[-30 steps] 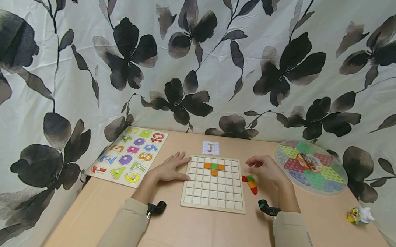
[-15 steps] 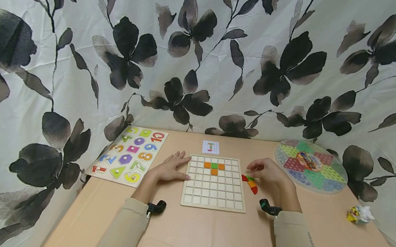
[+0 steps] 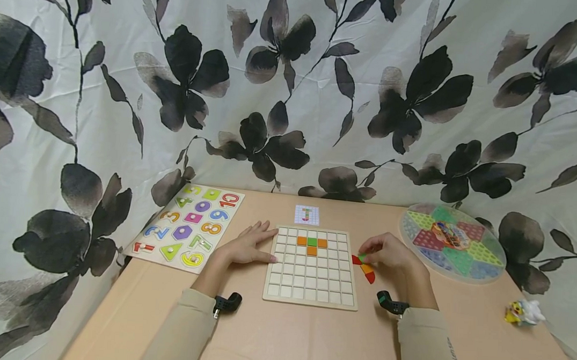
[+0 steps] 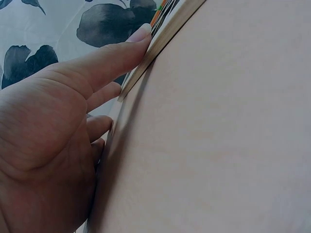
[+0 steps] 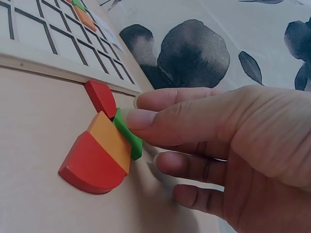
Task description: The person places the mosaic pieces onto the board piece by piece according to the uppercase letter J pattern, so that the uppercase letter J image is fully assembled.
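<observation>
My left hand [image 3: 248,245] lies along the left edge of a wooden grid board [image 3: 307,305], its fingers extended and the thumb on the rim. Orange and green squares [image 3: 312,243] form a small T in the board's upper cells. Just right of the board, my right hand [image 3: 393,253] pinches a green block [image 5: 129,136] between thumb and fingers. That block is tilted up beside an orange block [image 5: 112,143]. A red rounded block [image 5: 92,165] and another red block [image 5: 101,98] lie against them on the table.
A small gridded card [image 3: 307,215] with a coloured J-like pattern lies behind the board. At left is a number-and-shape puzzle [image 3: 157,255]. A round board with coloured triangles [image 3: 426,242] and a small toy figure [image 3: 524,314] are at right. A floral curtain [image 3: 340,112] hangs behind.
My right hand has lowered slightly onto the blocks, and its fingertips have come together on the green one. The left hand and the board have stayed still.
</observation>
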`<state>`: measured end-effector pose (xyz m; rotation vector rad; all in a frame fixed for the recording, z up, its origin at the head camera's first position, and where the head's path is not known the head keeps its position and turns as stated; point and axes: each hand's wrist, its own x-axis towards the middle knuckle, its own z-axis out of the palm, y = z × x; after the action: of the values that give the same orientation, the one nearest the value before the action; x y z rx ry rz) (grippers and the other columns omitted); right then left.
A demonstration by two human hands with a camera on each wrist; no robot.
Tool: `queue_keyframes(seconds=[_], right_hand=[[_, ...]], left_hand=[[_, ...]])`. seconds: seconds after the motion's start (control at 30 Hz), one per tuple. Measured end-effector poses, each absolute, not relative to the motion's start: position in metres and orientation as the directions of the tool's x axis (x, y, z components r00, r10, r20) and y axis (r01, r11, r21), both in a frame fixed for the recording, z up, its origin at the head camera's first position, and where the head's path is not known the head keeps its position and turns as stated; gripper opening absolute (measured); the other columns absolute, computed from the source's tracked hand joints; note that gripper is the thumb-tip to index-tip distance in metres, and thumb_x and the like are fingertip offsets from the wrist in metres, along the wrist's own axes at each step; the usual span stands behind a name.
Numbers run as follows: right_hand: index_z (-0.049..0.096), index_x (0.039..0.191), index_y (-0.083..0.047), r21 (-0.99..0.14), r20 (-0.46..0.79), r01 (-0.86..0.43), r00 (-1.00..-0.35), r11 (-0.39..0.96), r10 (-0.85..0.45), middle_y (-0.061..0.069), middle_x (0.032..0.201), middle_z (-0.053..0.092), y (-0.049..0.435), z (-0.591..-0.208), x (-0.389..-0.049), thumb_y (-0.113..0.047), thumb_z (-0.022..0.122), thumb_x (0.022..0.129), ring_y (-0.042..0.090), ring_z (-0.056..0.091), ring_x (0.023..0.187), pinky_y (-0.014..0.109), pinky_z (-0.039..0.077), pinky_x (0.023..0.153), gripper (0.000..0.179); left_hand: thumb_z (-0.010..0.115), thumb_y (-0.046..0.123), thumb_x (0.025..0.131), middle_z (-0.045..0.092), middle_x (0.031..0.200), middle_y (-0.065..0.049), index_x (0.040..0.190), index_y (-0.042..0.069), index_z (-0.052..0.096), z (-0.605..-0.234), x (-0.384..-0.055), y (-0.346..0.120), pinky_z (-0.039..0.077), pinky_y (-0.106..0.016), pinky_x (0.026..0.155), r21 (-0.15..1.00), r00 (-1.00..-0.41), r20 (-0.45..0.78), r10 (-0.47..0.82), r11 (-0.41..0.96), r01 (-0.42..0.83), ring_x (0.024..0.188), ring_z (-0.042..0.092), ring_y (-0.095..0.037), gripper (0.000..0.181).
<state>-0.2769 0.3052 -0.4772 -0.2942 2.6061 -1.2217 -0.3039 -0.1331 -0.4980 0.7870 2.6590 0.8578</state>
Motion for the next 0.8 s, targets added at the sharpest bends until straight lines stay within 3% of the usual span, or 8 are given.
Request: queue_keyframes(seconds=[0.8], right_hand=[[0.078,0.107,-0.002,-0.767,-0.149,-0.061,-0.951,0.638,-0.271,0.012,0.100,0.072,0.3009,-0.4788,-0.2742,0.000,0.077,0.090,0.025,0.056,0.089,0.027,0.050,0.072,0.016]], left_hand=[[0.077,0.056,0.088,0.013,0.175,-0.015,0.162,0.021,0.040,-0.4973,-0.3029,-0.1323,0.000,-0.055,0.133,0.600,-0.826,-0.056,0.562,0.680,0.422,0.163,0.001,-0.037,0.090]])
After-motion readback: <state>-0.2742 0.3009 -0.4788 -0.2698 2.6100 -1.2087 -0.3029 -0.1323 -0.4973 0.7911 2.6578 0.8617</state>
